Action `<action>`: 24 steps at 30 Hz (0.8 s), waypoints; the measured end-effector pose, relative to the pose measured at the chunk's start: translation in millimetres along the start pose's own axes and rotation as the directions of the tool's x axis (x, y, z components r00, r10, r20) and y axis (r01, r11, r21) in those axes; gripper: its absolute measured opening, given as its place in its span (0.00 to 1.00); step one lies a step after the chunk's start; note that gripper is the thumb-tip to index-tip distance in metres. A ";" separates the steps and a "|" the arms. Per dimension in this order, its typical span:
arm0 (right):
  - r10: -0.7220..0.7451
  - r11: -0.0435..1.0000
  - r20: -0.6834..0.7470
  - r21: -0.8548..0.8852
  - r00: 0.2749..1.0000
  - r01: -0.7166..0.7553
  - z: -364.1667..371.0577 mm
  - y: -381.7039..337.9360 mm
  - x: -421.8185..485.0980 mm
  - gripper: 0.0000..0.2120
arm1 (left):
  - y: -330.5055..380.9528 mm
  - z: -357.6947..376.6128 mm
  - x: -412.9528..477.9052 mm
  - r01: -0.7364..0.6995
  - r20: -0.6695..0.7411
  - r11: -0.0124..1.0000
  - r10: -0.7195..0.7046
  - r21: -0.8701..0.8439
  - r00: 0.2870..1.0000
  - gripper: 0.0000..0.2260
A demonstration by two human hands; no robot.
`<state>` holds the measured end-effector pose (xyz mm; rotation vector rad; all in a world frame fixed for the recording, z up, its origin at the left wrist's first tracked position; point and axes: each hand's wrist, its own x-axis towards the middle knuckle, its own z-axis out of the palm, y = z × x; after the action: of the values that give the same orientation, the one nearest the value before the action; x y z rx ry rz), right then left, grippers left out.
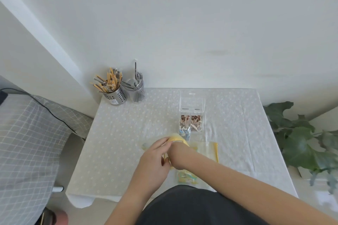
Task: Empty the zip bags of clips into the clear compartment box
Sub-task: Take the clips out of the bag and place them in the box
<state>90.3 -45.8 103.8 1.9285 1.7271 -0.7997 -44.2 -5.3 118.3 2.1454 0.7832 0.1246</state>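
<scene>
The clear compartment box (191, 124) stands open on the table, its lid flat behind it. Brown and beige clips fill three cells and blue-white clips the near left cell. My left hand (155, 159) and my right hand (180, 153) meet just in front of the box, both gripping a yellow-edged zip bag (175, 138) held up between them. Its contents are hidden by my fingers. A flat zip bag (208, 150) with a yellow zip strip lies to the right under my right wrist. Another bag of pale green and yellow clips (186, 178) lies at the near edge.
Two cups stand at the back left corner of the table (128, 133): a perforated metal one (115, 95) with wooden sticks and a clear one (136, 91) with cutlery. A bed with a cable is on the left, a leafy plant (300, 142) on the right.
</scene>
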 end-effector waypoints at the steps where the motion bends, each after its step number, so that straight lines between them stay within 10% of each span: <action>1: -0.011 1.000 -0.039 -0.029 0.999 0.010 1.6 0.0 1.7 0.18 | -0.4 -0.8 -0.8 0.001 -0.002 1.000 -0.001 -0.002 1.000 0.31; 13: 0.113 0.994 0.112 -0.005 0.987 -0.114 -3.8 4.8 3.6 0.11 | -0.6 3.0 -7.8 0.062 -0.088 0.998 -0.063 -0.013 0.994 0.30; 24: 0.121 0.992 -0.066 0.025 0.990 -0.120 46.0 13.1 21.8 0.14 | 9.0 7.2 -14.7 0.003 -0.073 1.000 -0.003 -0.001 0.997 0.28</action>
<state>98.4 -61.6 54.3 2.0739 1.6277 -0.7196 -49.1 -22.8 122.8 2.1489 0.8279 0.2032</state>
